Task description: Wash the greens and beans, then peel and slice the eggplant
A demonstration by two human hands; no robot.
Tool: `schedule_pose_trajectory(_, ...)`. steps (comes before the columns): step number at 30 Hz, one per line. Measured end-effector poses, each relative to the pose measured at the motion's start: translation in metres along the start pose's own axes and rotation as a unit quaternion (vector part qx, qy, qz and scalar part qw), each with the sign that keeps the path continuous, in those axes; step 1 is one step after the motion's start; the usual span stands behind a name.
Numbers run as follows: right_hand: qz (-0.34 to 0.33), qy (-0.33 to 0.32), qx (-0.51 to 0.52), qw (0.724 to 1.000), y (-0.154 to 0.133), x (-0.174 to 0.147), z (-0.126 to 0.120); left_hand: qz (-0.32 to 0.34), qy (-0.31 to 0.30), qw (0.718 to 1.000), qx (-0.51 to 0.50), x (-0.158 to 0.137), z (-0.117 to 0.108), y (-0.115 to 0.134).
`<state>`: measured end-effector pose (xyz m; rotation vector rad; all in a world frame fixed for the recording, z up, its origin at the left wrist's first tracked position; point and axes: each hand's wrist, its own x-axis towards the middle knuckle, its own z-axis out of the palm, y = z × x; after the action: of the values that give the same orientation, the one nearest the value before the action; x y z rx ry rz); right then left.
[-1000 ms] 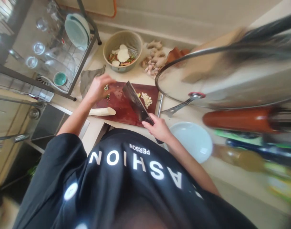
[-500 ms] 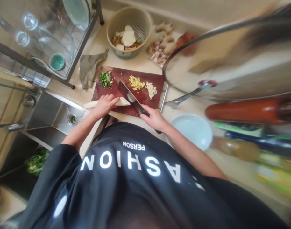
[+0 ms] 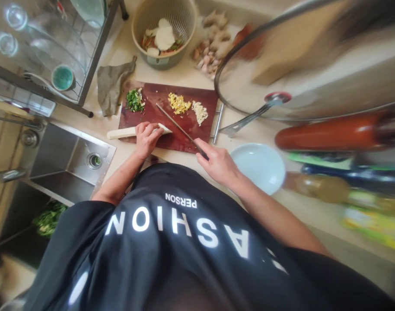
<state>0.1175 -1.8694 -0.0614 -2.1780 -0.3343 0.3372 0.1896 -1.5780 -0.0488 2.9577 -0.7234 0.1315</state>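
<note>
A long white peeled vegetable (image 3: 122, 132) lies along the near edge of the dark red cutting board (image 3: 152, 120), its left end sticking out past the board. My left hand (image 3: 147, 137) is closed over it with curled fingers, near its cut right tip. In my right hand (image 3: 218, 163) is the handle of a cleaver (image 3: 179, 127), its blade seen nearly edge-on, just right of that tip. Whether blade and vegetable touch, I cannot tell. Farther back on the board are chopped greens (image 3: 135, 100), chopped yellow bits (image 3: 179, 103) and minced white bits (image 3: 199, 113).
Behind the board stand a colander (image 3: 165, 60) with vegetable pieces, and garlic and ginger (image 3: 213, 41). A grey cloth (image 3: 113, 86) lies left, near the dish rack (image 3: 95, 65) and sink (image 3: 68, 151). A large glass lid (image 3: 243, 86) and pale blue bowl (image 3: 259, 168) are right.
The cleaver has turned from showing its blade face to nearly edge-on. My left fingers, flatter before, are now curled over the vegetable. The whole view has shifted slightly.
</note>
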Motion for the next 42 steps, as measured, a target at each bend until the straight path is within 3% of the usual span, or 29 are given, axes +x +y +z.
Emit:
schedule_pose_trajectory(11,-0.015,-0.088,-0.083,0.993,-0.007,-0.020,-0.018,-0.001,0.003,1.000,0.022,0.000,0.005,-0.003)
schedule_pose_trajectory(21,-0.014,-0.123,-0.090,0.988,-0.004,-0.016,-0.028,-0.044,-0.067,0.996,-0.024,0.000,0.005,-0.006)
schedule_pose_trajectory(27,0.001,-0.143,-0.045,0.989,-0.006,0.029,0.004,-0.041,-0.066,0.996,-0.036,-0.001,0.004,-0.004)
schedule_pose_trajectory(31,0.008,-0.114,-0.007,0.993,-0.002,0.047,0.025,-0.050,-0.069,0.995,-0.046,-0.002,0.002,-0.003)
schedule_pose_trajectory(35,0.004,-0.094,-0.010,0.996,0.004,0.028,0.011,-0.061,-0.072,0.994,-0.055,0.000,0.001,-0.004)
schedule_pose_trajectory(42,-0.013,-0.127,-0.036,0.991,-0.001,-0.002,-0.018,-0.055,-0.083,0.993,-0.056,0.003,0.001,-0.007)
